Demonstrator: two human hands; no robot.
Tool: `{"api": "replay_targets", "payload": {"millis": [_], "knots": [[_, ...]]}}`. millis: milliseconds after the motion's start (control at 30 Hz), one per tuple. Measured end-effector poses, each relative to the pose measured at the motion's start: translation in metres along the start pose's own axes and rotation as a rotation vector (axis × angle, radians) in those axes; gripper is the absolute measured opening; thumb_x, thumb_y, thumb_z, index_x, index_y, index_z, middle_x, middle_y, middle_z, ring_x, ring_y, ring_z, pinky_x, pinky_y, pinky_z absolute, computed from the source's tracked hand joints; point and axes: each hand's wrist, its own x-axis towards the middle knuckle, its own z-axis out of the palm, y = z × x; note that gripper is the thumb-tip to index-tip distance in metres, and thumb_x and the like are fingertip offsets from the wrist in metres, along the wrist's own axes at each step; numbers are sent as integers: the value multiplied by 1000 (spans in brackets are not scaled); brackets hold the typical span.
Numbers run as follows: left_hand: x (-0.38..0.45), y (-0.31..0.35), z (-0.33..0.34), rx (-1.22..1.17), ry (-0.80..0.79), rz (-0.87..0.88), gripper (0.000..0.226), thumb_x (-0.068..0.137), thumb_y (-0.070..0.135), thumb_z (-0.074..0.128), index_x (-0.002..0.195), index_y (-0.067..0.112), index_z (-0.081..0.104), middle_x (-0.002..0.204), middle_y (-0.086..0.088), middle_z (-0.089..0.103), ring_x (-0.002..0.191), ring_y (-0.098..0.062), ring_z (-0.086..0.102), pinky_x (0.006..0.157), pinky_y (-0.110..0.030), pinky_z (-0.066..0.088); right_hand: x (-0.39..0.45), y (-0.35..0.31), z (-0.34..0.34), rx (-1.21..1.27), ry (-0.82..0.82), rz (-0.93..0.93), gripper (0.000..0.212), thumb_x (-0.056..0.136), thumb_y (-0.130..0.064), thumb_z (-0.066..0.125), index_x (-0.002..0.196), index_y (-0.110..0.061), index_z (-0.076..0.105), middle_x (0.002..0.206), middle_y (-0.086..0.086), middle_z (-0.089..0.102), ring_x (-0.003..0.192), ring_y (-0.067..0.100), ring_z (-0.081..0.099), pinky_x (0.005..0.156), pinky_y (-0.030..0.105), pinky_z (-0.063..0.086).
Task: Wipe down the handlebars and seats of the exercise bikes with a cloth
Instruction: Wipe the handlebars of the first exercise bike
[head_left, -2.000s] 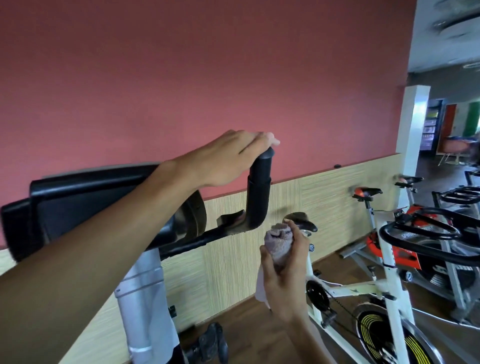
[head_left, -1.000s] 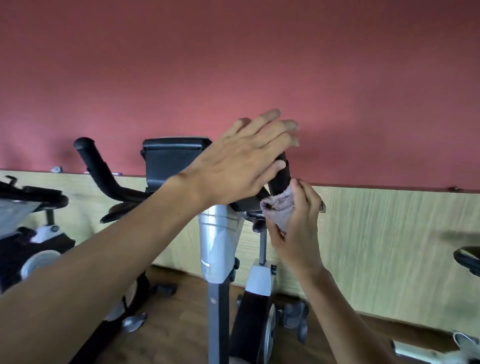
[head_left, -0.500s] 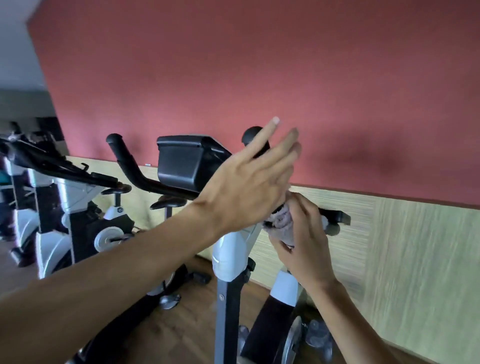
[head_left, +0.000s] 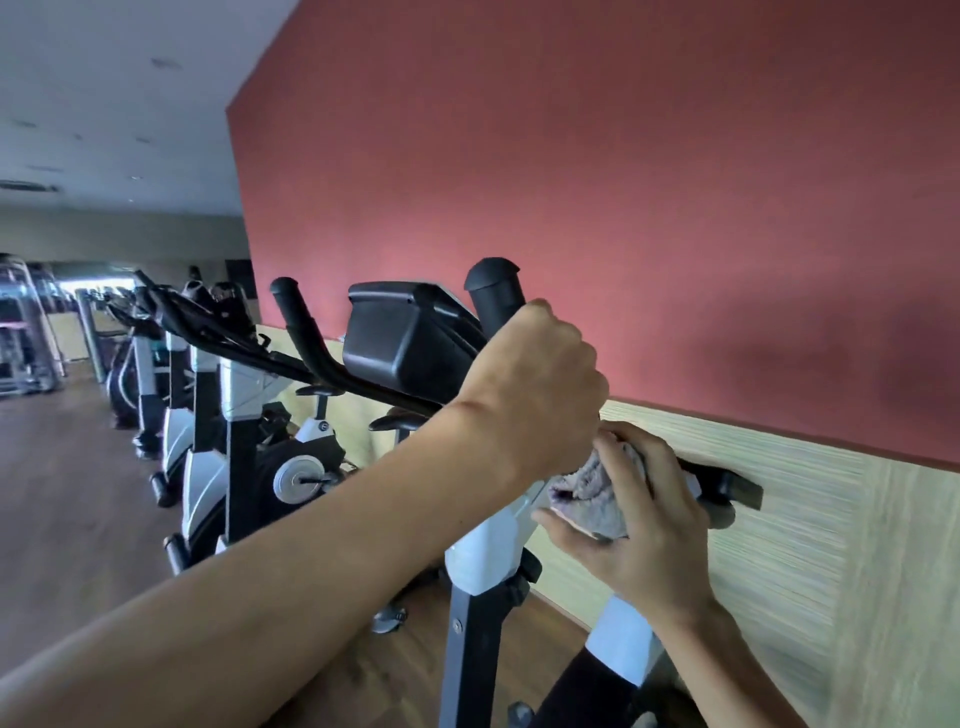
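Observation:
An exercise bike with a white and black post (head_left: 480, 561) stands in front of me, its black console (head_left: 405, 340) between two upright black handlebar grips. My left hand (head_left: 535, 384) grips the right upright grip (head_left: 493, 291) just below its cap. Lower down, my right hand (head_left: 639, 525) holds a bunched grey-purple cloth (head_left: 592, 488) against the lower black handlebar (head_left: 727, 486), which sticks out to the right. The left grip (head_left: 293, 312) stands free. The seat of this bike is not in view.
A row of similar bikes (head_left: 208, 395) runs away to the left along the red wall (head_left: 623, 182) with its pale wood-grain lower panel (head_left: 831, 545). Brown wooden floor (head_left: 62, 493) lies to the left. Gym machines (head_left: 21, 332) stand at the far left.
My left hand, held flat with straight fingers in front of the console, has now curled round the right upright grip. The view has swung left along the bike row. My right hand keeps the cloth on the lower bar.

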Motion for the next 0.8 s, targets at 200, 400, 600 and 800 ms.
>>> {"api": "replay_targets", "payload": {"millis": [200,400,600,800], "knots": [[1,18,7,73,57,-83,43,107,28,33,65,19,29,63,-1,30,58,-17,27,81,-37,25,7,4,6,11,81,-97,52,91,-38,70,121,3,65,119,19,65,107,30,67,94,33,55],[0,33,21,211,144,-213,46,104,32,36,61,18,25,59,-4,25,63,-22,32,81,-39,22,-26,54,8,-117,162,-212,56,84,-40,82,118,4,71,118,15,70,105,24,65,97,31,51],[-1,35,26,149,246,-381,47,101,35,30,60,13,30,58,-5,27,60,-27,38,86,-39,33,3,19,24,-126,285,-319,48,94,-42,67,119,-1,69,113,10,69,94,24,68,75,29,53],[3,43,44,268,325,-432,51,101,36,29,60,13,47,62,-4,47,78,-26,54,95,-32,32,-47,92,28,-278,361,-384,63,98,-52,60,135,0,61,123,10,67,102,24,70,84,30,56]]}}
